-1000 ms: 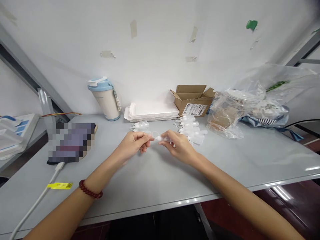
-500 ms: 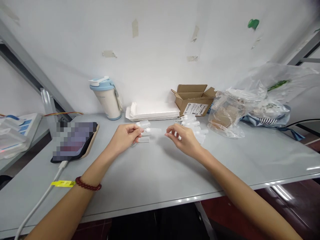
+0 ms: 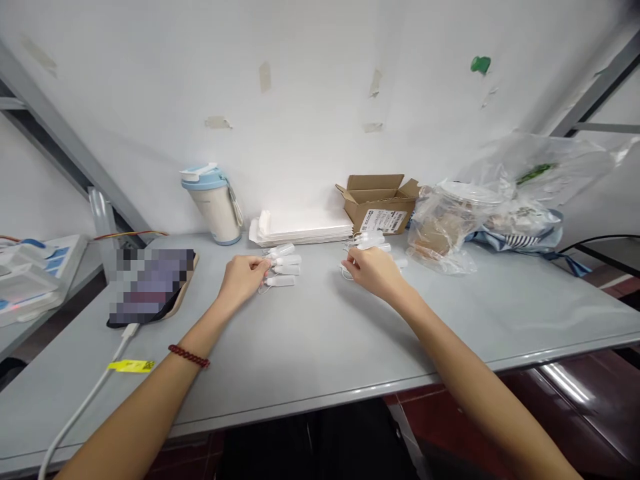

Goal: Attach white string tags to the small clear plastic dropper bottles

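Cable: near left, yellow tag (image 3: 133,366) on it, the cable (image 3: 75,420) running to the phone (image 3: 150,287), likely to charge it out of my hands' way.
Left hand: my left hand (image 3: 241,279) has thumb and forefinger together at the cap end of one bottle, perhaps to guide it by its narrow end; I can't tell how firm the pinch is.
Left bottles: the small clear bottles (image 3: 281,281) lie side by side, caps left, probably lined up for tidiness.
Right hand: my right hand (image 3: 377,270) curls low, fingertips down by a thin loop (image 3: 345,272); I can't tell if they grip anything.
Right bottles: a looser pile (image 3: 370,237) under and beyond that hand, within easy reach.
Back: flask (image 3: 215,210), white stack (image 3: 305,230), open box (image 3: 383,220) and clear bag (image 3: 440,233), left to right, seemingly set by the wall (image 3: 300,153) to leave me working room.
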Motion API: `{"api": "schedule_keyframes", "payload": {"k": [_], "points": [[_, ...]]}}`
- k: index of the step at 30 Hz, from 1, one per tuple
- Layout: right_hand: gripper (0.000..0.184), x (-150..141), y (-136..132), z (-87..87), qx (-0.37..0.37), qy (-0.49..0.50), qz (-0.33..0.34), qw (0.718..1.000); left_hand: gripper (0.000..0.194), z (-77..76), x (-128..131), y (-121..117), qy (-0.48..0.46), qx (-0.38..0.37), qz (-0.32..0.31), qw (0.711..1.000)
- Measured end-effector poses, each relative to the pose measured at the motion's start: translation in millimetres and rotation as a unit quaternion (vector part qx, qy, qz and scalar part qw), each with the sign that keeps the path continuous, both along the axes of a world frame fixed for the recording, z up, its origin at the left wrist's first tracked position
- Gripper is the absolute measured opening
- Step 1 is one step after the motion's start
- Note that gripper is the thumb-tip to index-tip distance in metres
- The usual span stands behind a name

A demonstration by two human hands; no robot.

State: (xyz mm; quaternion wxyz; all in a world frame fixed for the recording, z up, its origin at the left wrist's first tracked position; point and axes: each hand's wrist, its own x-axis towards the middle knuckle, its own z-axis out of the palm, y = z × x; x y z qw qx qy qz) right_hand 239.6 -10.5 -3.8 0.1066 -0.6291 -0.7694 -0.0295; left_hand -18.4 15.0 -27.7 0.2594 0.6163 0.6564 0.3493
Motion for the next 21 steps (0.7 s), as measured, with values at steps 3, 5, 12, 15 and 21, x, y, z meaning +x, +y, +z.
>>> {"api": "schedule_keyframes", "payload": {"k": [3,5,12,15,21], "points": [[0.015,4.3,-1.1,4.5,-0.039,-0.048,-0.018,0.998,0.031,2.2,-2.2,0.1,0.056,0.010,0.014,0.998],[0.014,7.0,-2.4,7.7,-0.060,-0.060,-0.024,0.996,0.031,4.6,-3.6,-0.3,0.083,0.026,0.028,0.996],[0.021,14.8,-8.1,17.2,-0.122,-0.073,-0.025,0.990,0.029,12.2,5.2,-11.3,0.081,0.085,0.004,0.993],[0.012,14.2,-9.6,16.8,-0.149,-0.092,-0.015,0.984,0.028,14.2,12.0,-18.2,0.086,0.097,-0.018,0.991],[0.011,0.7,-12.4,5.7,-0.143,-0.034,0.077,0.986,0.025,13.9,21.4,-24.2,0.079,0.086,-0.056,0.992]]}}
